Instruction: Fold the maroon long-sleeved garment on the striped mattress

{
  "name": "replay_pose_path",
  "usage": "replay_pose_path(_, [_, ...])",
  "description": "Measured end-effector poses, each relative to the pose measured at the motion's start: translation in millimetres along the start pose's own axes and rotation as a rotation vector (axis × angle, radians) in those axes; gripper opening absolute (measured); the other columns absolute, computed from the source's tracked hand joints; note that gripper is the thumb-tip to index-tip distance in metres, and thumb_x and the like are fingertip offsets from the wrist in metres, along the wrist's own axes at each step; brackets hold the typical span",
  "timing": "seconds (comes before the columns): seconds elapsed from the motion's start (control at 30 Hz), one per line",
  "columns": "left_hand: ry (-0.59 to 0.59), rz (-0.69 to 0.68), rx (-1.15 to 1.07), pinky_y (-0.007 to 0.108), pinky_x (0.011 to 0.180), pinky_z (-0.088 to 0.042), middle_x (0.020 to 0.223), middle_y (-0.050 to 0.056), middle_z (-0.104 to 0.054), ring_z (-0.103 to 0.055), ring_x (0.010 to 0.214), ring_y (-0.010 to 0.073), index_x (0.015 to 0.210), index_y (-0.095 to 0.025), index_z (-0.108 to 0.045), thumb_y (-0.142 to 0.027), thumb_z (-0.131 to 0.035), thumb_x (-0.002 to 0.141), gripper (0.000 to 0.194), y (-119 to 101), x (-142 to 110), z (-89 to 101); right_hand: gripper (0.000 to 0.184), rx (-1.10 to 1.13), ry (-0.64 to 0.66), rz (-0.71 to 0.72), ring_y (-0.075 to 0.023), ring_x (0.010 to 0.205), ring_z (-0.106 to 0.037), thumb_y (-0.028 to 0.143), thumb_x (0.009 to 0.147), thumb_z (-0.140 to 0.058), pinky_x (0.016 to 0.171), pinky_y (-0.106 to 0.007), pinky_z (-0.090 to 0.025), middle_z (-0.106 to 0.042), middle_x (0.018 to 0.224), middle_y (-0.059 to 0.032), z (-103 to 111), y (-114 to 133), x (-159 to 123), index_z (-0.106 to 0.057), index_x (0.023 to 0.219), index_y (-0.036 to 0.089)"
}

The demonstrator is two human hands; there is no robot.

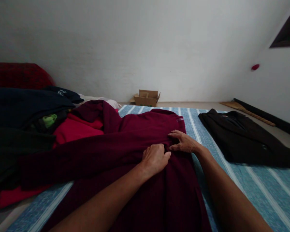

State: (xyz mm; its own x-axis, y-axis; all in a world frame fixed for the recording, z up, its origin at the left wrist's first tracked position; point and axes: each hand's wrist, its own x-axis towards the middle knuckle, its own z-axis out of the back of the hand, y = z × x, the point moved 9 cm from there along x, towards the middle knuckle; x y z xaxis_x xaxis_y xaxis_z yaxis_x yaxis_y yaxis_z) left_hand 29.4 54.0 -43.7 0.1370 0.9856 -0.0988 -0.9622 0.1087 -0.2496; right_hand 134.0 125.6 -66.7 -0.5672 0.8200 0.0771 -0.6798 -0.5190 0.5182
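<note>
Striped sheet (258,188) lies under maroon shirt (125,151); left hand (155,159) clamps it, right hand (183,142) rests beside, grip apart, seemingly steadying it

Left hand (156,158): bare, knuckles (157,147) rounded. Left forearm (106,199): bare, lean, narrowing to the wrist (143,168). Right hand (183,142): bare, fingers (176,132) slender. Right forearm (218,177): bare, likewise lean and tapered. Finer marks: too dim for me to tell.

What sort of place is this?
Likely a room in a home, perhaps a bedroom: a blue striped cloth is spread out, a maroon garment lies partly on it, and there is a heap of clothes at the left.
</note>
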Motion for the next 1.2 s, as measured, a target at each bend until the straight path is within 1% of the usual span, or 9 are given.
replay_pose_path(0.1, [-0.070,0.033,-0.040,0.036,0.071,-0.047,0.092,0.014,-0.069,-0.064,0.088,0.0295,0.096,-0.018,-0.062,-0.041,-0.048,0.080,0.032,3.9,3.8,-2.9,0.072,0.002,0.005,0.000,-0.0301,0.129,-0.034,0.046,0.068,-0.068,0.106,-0.042,-0.028,-0.041,0.136,-0.0176,-0.7,-1.0,0.4,-0.050,0.129,0.011])
replay_pose_path(0.33, [-0.146,0.047,-0.207,0.027,0.065,-0.042,0.088,0.005,-0.067,-0.063,0.080,0.0210,0.081,-0.020,-0.059,-0.031,-0.059,0.072,0.014,7.0,6.9,-6.6,0.068,0.036,-0.009,0.008,-0.0309,0.128,-0.035,0.048,0.069,-0.067,0.105,-0.045,-0.029,-0.043,0.135,-0.0156,-0.6,-2.2,0.9,-0.052,0.127,0.014])
replay_pose_path(0.5, [-0.219,0.045,-0.245,0.026,0.069,-0.042,0.091,0.004,-0.064,-0.061,0.082,0.0189,0.082,-0.020,-0.055,-0.025,-0.063,0.069,0.016,5.4,2.7,-3.4,0.068,0.050,-0.005,0.002,-0.0304,0.127,-0.036,0.048,0.070,-0.066,0.105,-0.044,-0.030,-0.043,0.134,-0.0160,0.7,-1.6,0.4,-0.052,0.127,0.013])
replay_pose_path(0.6, [-0.237,0.062,-0.265,0.026,0.070,-0.042,0.088,0.004,-0.064,-0.060,0.081,0.0183,0.084,-0.020,-0.053,-0.023,-0.063,0.069,0.019,6.0,2.2,-3.4,0.066,0.048,0.006,0.007,-0.0295,0.126,-0.037,0.047,0.071,-0.065,0.104,-0.042,-0.030,-0.043,0.134,-0.0154,1.5,0.2,0.3,-0.052,0.127,0.014])
replay_pose_path(0.83, [-0.188,0.073,-0.437,0.022,0.063,-0.041,0.072,-0.001,-0.063,-0.059,0.069,0.0138,0.093,-0.017,-0.051,-0.008,-0.059,0.064,0.032,14.1,11.4,-8.9,0.064,0.046,-0.010,0.017,-0.0289,0.126,-0.038,0.048,0.071,-0.066,0.104,-0.043,-0.031,-0.046,0.132,-0.0142,2.1,0.2,0.2,-0.054,0.125,0.016])
replay_pose_path(0.9, [-0.172,0.077,-0.473,0.021,0.060,-0.040,0.068,-0.002,-0.063,-0.058,0.065,0.0126,0.092,-0.016,-0.053,-0.005,-0.057,0.062,0.032,16.1,13.5,-9.9,0.064,0.057,-0.016,0.020,-0.0288,0.125,-0.039,0.049,0.070,-0.066,0.104,-0.043,-0.031,-0.045,0.133,-0.0141,2.0,-0.7,0.2,-0.054,0.124,0.017])
replay_pose_path(1.0, [-0.117,0.106,-0.560,0.019,0.051,-0.037,0.058,-0.004,-0.059,-0.055,0.053,0.0098,0.085,-0.015,-0.055,-0.002,-0.055,0.062,0.027,18.2,15.5,-14.7,0.064,0.070,-0.018,0.026,-0.0282,0.123,-0.041,0.048,0.070,-0.067,0.103,-0.042,-0.033,-0.046,0.131,-0.0135,2.2,-0.9,0.2,-0.055,0.124,0.017])
replay_pose_path(1.1, [-0.034,0.167,-0.695,0.017,0.040,-0.031,0.051,-0.008,-0.053,-0.049,0.039,0.0072,0.084,-0.015,-0.056,-0.001,-0.053,0.062,0.026,19.3,15.0,-22.9,0.062,0.092,-0.037,0.042,-0.0261,0.117,-0.046,0.041,0.068,-0.070,0.100,-0.039,-0.036,-0.050,0.126,-0.0114,6.0,2.9,0.2,-0.055,0.123,0.018])
replay_pose_path(1.2, [0.007,0.201,-0.772,0.016,0.035,-0.026,0.045,-0.009,-0.049,-0.045,0.032,0.0065,0.084,-0.014,-0.057,0.001,-0.051,0.062,0.027,18.7,13.2,-26.4,0.057,0.125,-0.058,0.074,-0.0233,0.109,-0.052,0.030,0.066,-0.071,0.095,-0.036,-0.039,-0.054,0.119,-0.0096,13.0,12.3,-0.4,-0.057,0.120,0.017])
